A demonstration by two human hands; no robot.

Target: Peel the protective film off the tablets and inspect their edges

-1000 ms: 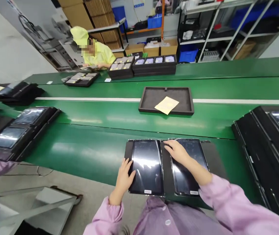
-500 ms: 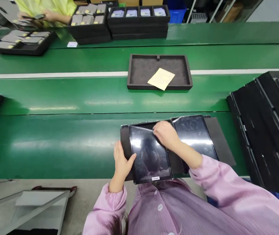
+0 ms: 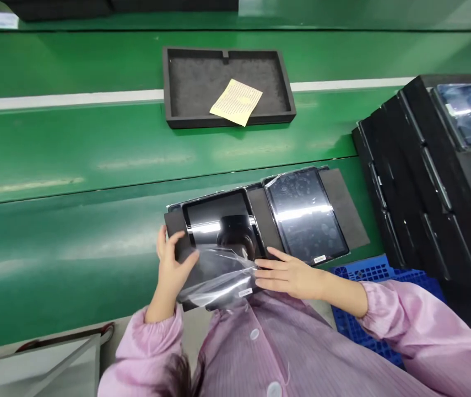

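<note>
A black tablet screen lies on dark foam at the near edge of the green bench. Clear protective film is loose and bunched over its lower half, while the upper half is bare and glossy. My left hand is at the screen's left side, fingers spread, its thumb by the film's edge. From the right, my right hand reaches in with fingers stretched out, their tips at the film's right edge. A second tablet screen, film-covered with a white label, rests to the right.
Farther back, a dark foam tray holds a yellow printed paper. Stacked black foam trays with screens stand at the right. Below the bench edge are a blue plastic crate and, at left, a grey cart.
The film has come away from the screen's upper half and is folded toward me. My right hand has moved from the top edge down to the right side. The view has tilted down.
</note>
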